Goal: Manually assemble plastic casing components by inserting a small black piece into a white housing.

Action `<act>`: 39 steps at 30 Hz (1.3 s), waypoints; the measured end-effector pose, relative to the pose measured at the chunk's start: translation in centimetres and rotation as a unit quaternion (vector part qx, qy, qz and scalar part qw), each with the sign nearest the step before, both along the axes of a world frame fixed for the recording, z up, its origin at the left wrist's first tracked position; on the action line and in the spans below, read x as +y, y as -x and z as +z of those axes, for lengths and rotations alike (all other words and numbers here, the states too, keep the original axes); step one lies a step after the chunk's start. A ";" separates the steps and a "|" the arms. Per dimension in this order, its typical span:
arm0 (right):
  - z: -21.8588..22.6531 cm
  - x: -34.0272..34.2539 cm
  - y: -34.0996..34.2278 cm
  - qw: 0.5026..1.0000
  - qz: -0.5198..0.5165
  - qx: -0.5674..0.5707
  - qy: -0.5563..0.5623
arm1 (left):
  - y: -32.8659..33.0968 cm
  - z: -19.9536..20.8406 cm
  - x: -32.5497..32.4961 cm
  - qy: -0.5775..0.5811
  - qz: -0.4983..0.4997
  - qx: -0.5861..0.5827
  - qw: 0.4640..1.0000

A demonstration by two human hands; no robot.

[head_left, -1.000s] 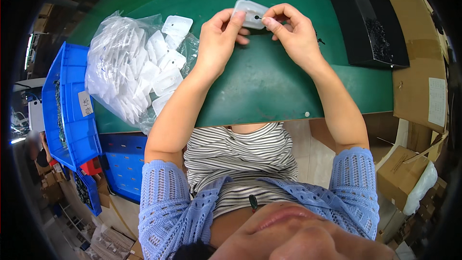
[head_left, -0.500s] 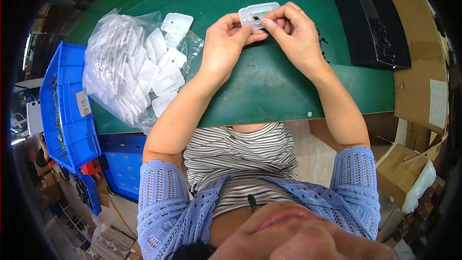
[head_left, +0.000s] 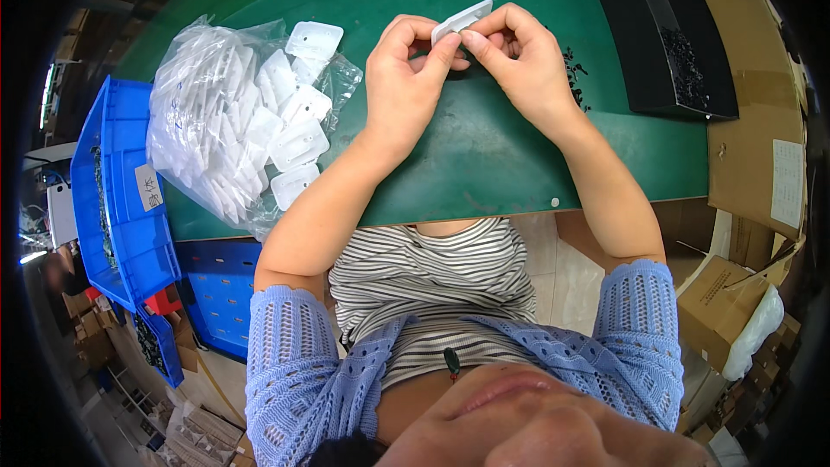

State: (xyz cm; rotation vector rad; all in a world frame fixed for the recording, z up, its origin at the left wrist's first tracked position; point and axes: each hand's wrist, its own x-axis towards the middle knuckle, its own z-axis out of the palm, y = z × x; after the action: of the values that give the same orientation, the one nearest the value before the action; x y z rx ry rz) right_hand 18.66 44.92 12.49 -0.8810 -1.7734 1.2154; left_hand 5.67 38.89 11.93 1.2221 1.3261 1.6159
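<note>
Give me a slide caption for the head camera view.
Both hands, left hand and right hand, pinch a white plastic plate above a green mat.

Fingers [head_left: 450, 45] hide much of the white plastic plate [head_left: 462, 19]; black tray's [head_left: 644, 52] contents too small to tell.

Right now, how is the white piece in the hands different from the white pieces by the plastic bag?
The held white piece is up off the green table, pinched between the left hand and right hand; the loose white pieces lie flat, untouched. The held one shows mostly its edge, the loose ones their broad faces. Both look like the same white plastic plates.
</note>
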 end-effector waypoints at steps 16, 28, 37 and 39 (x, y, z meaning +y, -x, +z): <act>1.9 1.3 -2.0 0.988 0.073 -0.130 0.031 | 0.8 1.1 -0.3 0.121 -0.066 -0.015 0.990; 2.6 1.8 -2.9 0.978 0.124 -0.089 0.142 | 0.9 2.3 -0.2 0.157 -0.120 -0.033 0.980; 3.1 1.3 -2.6 0.982 0.156 -0.099 0.049 | 1.3 2.6 -1.1 0.153 -0.127 -0.009 0.980; 3.7 0.9 -2.2 0.974 0.161 -0.091 0.131 | 1.6 3.0 -1.8 0.096 -0.140 -0.106 0.980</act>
State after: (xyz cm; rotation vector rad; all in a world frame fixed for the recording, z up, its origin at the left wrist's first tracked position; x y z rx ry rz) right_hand 20.84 45.85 16.22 -0.8995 -1.9876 1.6542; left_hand 4.07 37.11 14.93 1.0371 1.0939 1.3444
